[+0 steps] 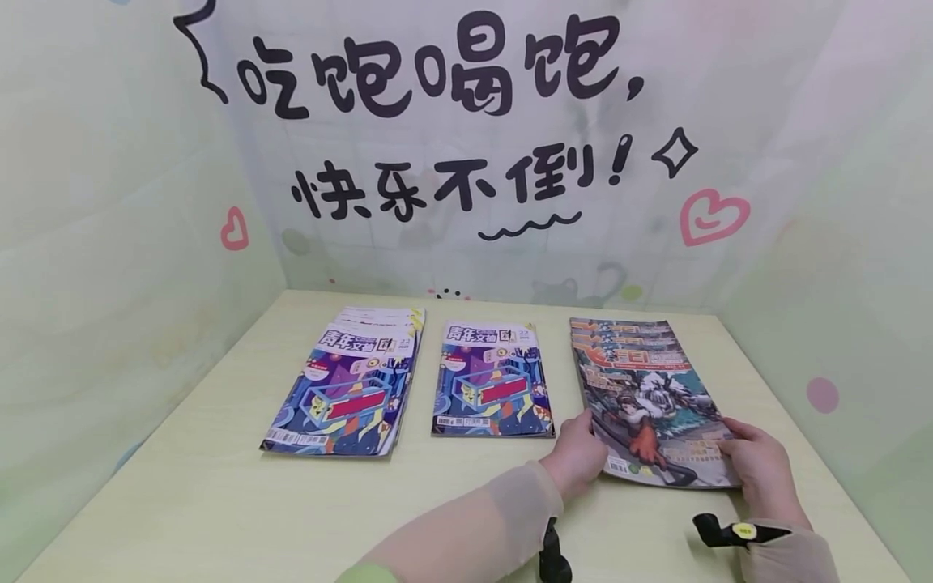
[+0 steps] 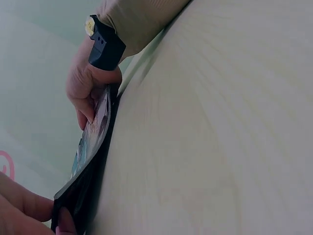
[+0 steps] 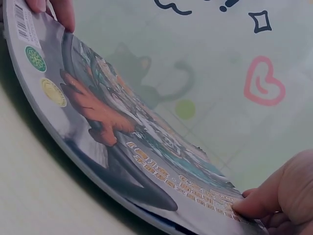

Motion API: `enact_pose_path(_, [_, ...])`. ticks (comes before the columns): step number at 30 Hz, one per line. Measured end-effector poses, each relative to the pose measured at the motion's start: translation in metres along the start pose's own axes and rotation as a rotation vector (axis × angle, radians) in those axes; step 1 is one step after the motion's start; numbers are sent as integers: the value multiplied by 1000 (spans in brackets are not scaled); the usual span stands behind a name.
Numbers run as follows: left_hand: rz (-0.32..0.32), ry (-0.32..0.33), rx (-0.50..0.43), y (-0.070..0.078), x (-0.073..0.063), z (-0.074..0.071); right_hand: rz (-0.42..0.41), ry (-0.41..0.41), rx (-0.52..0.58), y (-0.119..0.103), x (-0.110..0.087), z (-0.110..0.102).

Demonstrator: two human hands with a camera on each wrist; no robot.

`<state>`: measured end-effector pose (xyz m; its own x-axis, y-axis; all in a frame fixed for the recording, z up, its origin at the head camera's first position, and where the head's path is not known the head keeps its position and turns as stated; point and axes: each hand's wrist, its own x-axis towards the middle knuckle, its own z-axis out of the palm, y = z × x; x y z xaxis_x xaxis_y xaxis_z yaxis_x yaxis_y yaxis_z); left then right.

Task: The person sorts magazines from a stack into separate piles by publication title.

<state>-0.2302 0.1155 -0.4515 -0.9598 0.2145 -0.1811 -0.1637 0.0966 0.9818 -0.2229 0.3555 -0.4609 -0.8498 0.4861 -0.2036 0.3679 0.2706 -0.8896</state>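
Note:
Both hands grip the top magazine (image 1: 641, 405) of the right-hand pile by its two side edges. My left hand (image 1: 579, 457) pinches its left edge near the lower corner. On the opposite edge, the thumb of my right hand (image 1: 761, 465) lies on the cover and the fingers go under. The near edge bows and stands off the table in the left wrist view, with dark shadow beneath. A barcode and two round seals show on the magazine cover (image 3: 98, 107) in the right wrist view. Other magazines (image 1: 583, 325) of the same title peek out behind it.
A single purple magazine (image 1: 492, 380) lies mid-table. To its left, a fanned stack of purple magazines (image 1: 342, 389) shows the same cover. The pale wooden table (image 1: 240, 510) meets printed cloth walls (image 1: 466, 267) at the back and sides.

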Motion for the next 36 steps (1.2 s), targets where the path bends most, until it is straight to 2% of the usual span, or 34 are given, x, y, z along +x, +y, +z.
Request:
enact_pose_path(7, [-39, 7, 90, 0, 4, 2, -20, 45, -40, -1, -2, -1])
enact_pose_path(12, [-61, -36, 162, 1, 4, -2, -55, 90, -115, 0, -6, -1])
enact_pose_path(19, [-17, -67, 294, 6, 1, -15, -105, 138, -270, -4, -12, -5])
enact_pose_path(24, [27, -87, 318, 10, 0, -29, -183, 151, -283, -22, -21, 8])
enact_pose_path(29, [66, -49, 320, 15, 3, -57, -258, 75, -238, -46, -32, 38])
enact_pose_path(36, [117, 53, 318, 15, 10, -99, -297, -121, -195, -74, -41, 96])
